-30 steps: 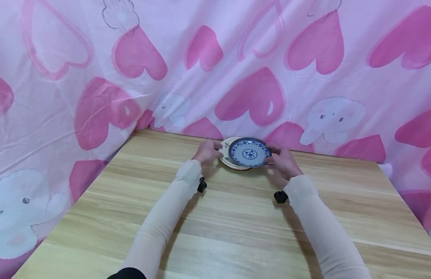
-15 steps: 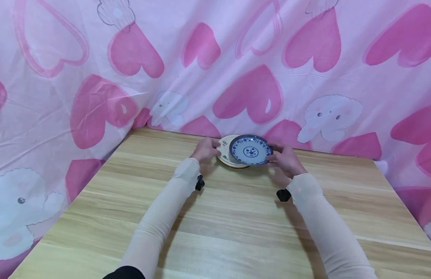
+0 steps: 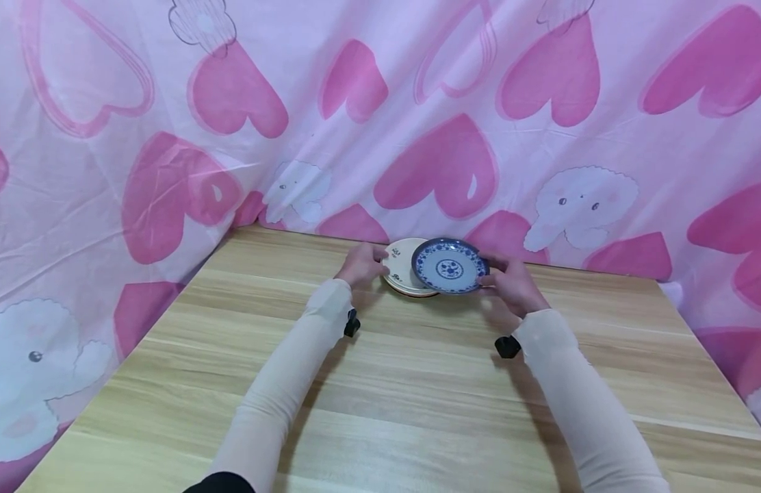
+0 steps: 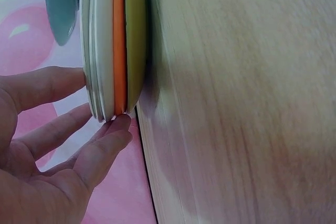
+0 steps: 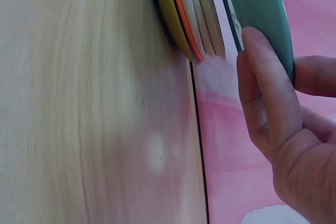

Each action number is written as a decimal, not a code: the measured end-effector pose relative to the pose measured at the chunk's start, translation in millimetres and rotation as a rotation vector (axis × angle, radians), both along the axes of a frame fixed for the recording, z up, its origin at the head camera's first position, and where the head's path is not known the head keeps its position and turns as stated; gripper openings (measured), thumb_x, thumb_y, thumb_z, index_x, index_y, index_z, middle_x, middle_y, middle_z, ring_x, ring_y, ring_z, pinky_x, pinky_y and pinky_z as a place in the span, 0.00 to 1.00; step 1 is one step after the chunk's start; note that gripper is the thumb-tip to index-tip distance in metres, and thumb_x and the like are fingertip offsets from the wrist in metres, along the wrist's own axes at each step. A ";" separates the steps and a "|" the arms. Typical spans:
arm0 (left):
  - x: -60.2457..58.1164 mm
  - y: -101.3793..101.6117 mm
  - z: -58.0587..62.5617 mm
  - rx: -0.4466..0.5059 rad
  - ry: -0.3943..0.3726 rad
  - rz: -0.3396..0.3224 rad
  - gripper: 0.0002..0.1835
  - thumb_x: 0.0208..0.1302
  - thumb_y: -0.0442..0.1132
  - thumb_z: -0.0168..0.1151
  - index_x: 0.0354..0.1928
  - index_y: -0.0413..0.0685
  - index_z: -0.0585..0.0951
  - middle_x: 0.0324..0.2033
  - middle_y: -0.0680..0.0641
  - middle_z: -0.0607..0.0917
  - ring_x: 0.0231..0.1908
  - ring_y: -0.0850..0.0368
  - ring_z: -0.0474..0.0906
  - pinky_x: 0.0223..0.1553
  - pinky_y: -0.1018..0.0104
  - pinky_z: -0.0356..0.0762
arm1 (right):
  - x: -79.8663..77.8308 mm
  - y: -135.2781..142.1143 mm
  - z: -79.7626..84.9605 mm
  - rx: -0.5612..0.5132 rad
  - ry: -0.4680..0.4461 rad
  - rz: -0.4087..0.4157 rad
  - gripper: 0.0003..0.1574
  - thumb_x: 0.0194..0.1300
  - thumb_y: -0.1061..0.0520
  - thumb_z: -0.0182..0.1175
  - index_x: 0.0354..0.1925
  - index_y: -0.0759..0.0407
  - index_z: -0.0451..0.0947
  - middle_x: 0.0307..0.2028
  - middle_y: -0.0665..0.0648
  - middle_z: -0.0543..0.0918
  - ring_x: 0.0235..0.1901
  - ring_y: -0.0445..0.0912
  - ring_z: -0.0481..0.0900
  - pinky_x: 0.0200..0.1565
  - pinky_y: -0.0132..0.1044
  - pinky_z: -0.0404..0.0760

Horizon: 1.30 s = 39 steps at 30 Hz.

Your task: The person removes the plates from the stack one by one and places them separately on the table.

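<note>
While the stack (image 3: 402, 266) stays put, the blue-patterned plate (image 3: 449, 267) has shifted rightward.

You've got a wood-grain table (image 3: 411, 383), pink heart-print cloth (image 3: 411, 89) hanging behind it and along both sides.

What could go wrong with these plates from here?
The right hand grips the blue-and-white plate by one edge only, so it may slip and hit the stack of plates partly beneath. The left hand touches the stack's rim; a nudge might shift it towards the nearby far edge of the table.
</note>
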<state>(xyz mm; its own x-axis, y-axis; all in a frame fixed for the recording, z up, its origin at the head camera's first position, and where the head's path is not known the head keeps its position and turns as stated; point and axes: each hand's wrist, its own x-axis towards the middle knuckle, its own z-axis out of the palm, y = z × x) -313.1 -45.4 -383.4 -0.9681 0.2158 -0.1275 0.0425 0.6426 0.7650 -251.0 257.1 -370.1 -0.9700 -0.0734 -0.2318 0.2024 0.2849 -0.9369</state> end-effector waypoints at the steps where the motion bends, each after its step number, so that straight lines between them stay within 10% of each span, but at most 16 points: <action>1: 0.1 0.0 0.3 0.004 -0.003 0.002 0.27 0.58 0.32 0.68 0.62 0.40 0.78 0.62 0.41 0.81 0.64 0.45 0.76 0.68 0.55 0.74 | 0.4 1.3 0.1 0.003 0.000 -0.002 0.46 0.69 0.71 0.52 0.79 0.55 0.51 0.78 0.64 0.54 0.63 0.59 0.70 0.59 0.44 0.82; 39: 2.9 0.7 2.1 -0.005 0.015 0.015 0.27 0.58 0.31 0.67 0.62 0.41 0.79 0.61 0.41 0.82 0.61 0.46 0.77 0.65 0.56 0.76 | 20.6 56.2 -13.2 0.021 -0.058 -0.092 0.48 0.71 0.70 0.51 0.80 0.49 0.45 0.80 0.64 0.45 0.66 0.58 0.64 0.64 0.44 0.77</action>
<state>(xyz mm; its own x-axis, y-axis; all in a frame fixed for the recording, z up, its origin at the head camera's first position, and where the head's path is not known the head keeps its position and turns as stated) -310.2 -44.8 -381.3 -0.9730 0.2007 -0.1138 0.0443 0.6467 0.7615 -230.4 313.2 -383.3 -0.9574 0.0208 -0.2879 0.2819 0.2822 -0.9170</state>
